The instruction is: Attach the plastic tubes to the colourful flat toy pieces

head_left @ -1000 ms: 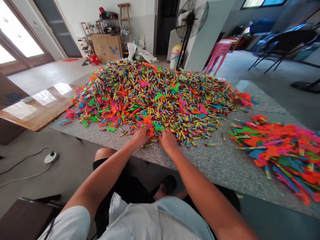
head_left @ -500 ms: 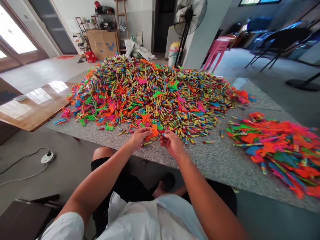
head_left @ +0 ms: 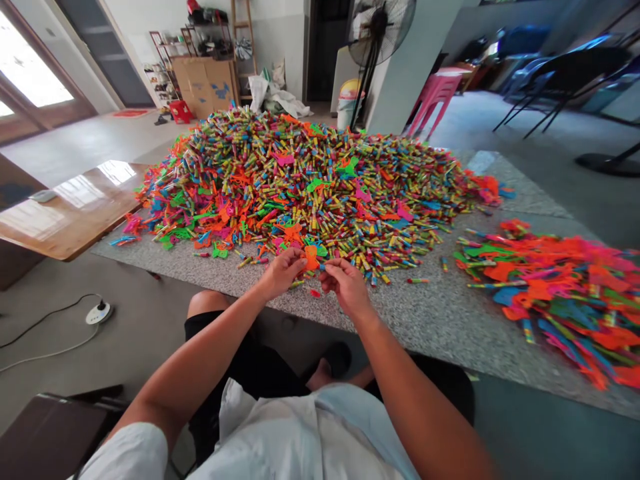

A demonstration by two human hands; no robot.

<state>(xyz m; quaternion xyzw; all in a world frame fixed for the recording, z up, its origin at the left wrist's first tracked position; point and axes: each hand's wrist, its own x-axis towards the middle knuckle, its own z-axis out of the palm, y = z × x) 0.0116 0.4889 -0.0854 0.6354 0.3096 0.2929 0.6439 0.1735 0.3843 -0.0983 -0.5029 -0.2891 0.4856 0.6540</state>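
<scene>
In a pinch of thumb and fingers, my left hand (head_left: 283, 272) holds a flat orange plastic piece (head_left: 312, 257) by its left side. My right hand (head_left: 345, 281), also pinched, grips a small short tube (head_left: 323, 267) with a blue end, right against the orange piece; whether the two are joined I cannot make out. A small red bit (head_left: 315, 293) lies on the stone tabletop just below my hands. Behind them rises a big heap of short colourful tubes (head_left: 320, 213), mixed with flat plastic shapes in orange, green and pink.
On the right of the grey speckled table (head_left: 425, 320) lies a pile of flat plastic pieces with tubes (head_left: 555, 287). A glossy wooden board (head_left: 70, 213) adjoins at left. Beyond stand a fan (head_left: 379, 30), pink stools (head_left: 437, 97) and a cardboard box (head_left: 207, 87).
The tube in my right hand has come up against the orange piece; before, a gap with a red end showed between them. A red bit now lies below on the table.
</scene>
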